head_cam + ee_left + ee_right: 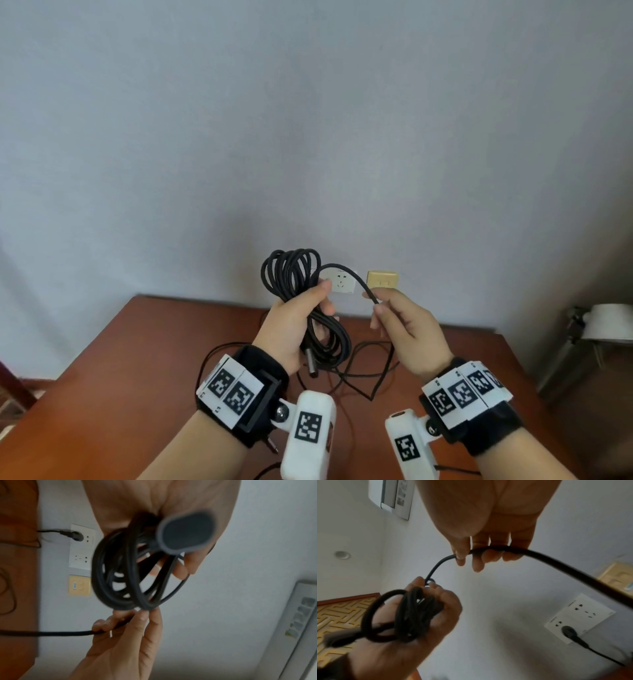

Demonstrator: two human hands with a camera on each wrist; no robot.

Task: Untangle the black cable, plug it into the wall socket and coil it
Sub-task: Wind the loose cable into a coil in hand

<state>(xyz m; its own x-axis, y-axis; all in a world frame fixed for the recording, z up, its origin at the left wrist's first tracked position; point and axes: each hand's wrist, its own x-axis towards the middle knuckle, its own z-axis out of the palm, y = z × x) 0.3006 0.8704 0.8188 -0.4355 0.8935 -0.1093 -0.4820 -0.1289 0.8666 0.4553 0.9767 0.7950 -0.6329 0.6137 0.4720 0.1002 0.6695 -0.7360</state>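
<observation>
Above the brown table, close to the wall, we hold the black cable in both hands. Our left hand grips a bundle of several loops, fingers and thumb curled round the gathered strands; the loops stand up above the fist and hang below it, and a metal-tipped connector dangles beneath the palm. From the top of the bundle one strand arcs over to our right hand, which pinches it between thumb and forefinger, the other fingers curled loosely under the strand as the right wrist view shows. Past that hand the cable drops to the table, where slack lies in loose, irregular curves between our wrists. On the wall behind the hands sits a white wall socket, and just beside it, on its right, a yellowish plate. In the wrist views a black plug sits in one outlet of the white socket, its lead running away toward the table edge. Another plug with two metal pins shows under our left wrist band; which cable it belongs to we cannot tell. At far right stands a white lamp-like object.
</observation>
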